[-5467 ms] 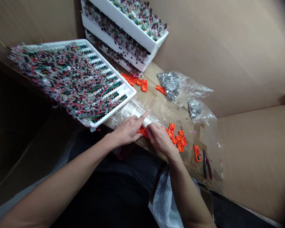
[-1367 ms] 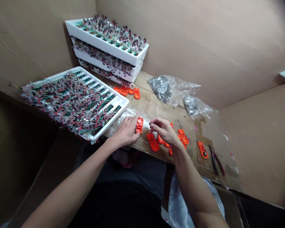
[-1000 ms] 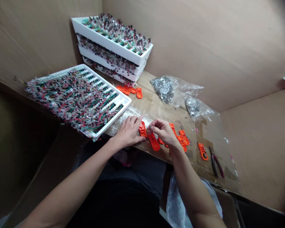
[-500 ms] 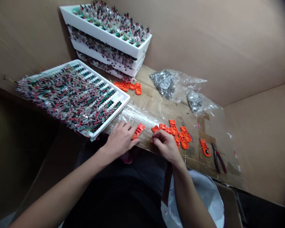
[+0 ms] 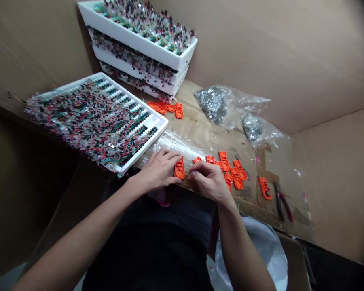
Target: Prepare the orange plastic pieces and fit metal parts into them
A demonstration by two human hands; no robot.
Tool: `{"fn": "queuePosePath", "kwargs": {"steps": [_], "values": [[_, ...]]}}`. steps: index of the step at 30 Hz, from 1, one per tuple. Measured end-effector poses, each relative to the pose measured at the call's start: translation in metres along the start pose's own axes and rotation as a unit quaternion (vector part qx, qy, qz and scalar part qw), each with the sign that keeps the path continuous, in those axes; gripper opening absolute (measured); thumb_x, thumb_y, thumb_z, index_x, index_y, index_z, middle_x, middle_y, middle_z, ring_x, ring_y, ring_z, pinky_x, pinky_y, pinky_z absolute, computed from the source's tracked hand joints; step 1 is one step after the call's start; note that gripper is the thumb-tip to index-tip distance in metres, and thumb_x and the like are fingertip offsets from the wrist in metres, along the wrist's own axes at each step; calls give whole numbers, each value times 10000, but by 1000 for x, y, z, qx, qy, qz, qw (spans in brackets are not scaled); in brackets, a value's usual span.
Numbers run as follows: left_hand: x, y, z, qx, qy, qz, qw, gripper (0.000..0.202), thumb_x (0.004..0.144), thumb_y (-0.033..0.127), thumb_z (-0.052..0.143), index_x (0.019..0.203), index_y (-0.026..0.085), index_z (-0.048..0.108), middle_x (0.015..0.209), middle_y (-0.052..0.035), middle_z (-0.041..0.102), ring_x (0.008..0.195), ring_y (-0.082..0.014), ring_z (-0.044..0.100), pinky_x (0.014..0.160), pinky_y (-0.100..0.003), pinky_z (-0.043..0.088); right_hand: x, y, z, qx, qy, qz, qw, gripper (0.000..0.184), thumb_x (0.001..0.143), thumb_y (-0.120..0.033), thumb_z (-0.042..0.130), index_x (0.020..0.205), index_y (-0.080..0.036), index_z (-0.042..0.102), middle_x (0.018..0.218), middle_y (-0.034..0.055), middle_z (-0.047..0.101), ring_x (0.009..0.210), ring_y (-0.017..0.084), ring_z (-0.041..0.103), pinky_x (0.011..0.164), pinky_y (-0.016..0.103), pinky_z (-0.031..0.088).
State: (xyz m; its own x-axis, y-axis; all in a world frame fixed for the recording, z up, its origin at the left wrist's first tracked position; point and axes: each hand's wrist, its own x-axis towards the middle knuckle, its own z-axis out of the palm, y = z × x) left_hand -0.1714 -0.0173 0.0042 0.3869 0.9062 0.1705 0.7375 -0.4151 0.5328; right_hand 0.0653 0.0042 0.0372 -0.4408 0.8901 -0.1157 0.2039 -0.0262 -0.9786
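Observation:
An orange plastic shell (image 5: 179, 168) with a round ring at its near end lies upright before me on the table edge. My left hand (image 5: 159, 169) steadies it, the fingers at its top and the thumb at its bottom end. Just right of it, my right hand (image 5: 210, 180) is closed in a pinch; whatever sits between thumb and forefinger is too small to make out. Beyond and beside the right hand lie several more orange shells (image 5: 237, 178), some partly hidden by it. Another orange shell (image 5: 265, 188) with a dark round part in it lies farther right.
Pliers (image 5: 282, 202) lie at the right. Two clear bags of small metal parts, one large (image 5: 214, 103) and one small (image 5: 252, 127), rest at the back. A white tray (image 5: 162, 126) of wired parts stands left, with stacked trays (image 5: 182, 62) behind and orange shells (image 5: 178, 110) alongside.
The shell at my left hand has turned from slanted to nearly upright, its ring end now toward me. My right hand has shifted slightly left toward it, still pinched.

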Motion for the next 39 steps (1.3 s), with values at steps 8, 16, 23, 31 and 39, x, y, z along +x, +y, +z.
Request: {"fn": "queuePosePath", "kwargs": {"steps": [8,16,23,31,39], "values": [[-4,36,0,-212,104,-87,968,394,945,539,739,1163,211,746,1194,-106,713,1121,-289,640,995,-454,536,3,-1,2,3,21,-30,999,160,957,-387,754,976,-235,708,842,23,664,714,184,628,680,330,536],[-11,41,-5,-600,-54,-169,780,321,932,516,724,907,197,711,748,-13,670,631,-137,609,564,-251,465,-19,-25,15,-188,50,-208,959,114,1023,-240,657,1003,-295,755,968,62,693,874,237,658,781,403,533],[-18,53,-1,-472,72,-151,865,189,940,358,721,902,180,773,760,-7,725,642,-127,617,597,-247,453,-26,-16,13,-99,24,-57,993,141,1009,-382,707,1001,-243,733,894,60,694,796,223,643,714,359,520],[-16,34,6,-181,108,-3,978,336,981,314,710,1303,220,681,1275,-83,739,1196,-259,653,1055,-414,499,-20,-8,14,-59,31,1,998,304,1015,-492,676,885,-222,628,749,7,585,650,163,507,607,304,430],[1,20,19,22,67,-39,997,1181,892,523,802,1722,195,28,1410,-155,653,1334,-343,546,1064,-477,410,12,3,14,-265,64,-11,962,242,1009,-365,604,813,-222,589,698,-12,551,633,166,470,599,314,354]]}}
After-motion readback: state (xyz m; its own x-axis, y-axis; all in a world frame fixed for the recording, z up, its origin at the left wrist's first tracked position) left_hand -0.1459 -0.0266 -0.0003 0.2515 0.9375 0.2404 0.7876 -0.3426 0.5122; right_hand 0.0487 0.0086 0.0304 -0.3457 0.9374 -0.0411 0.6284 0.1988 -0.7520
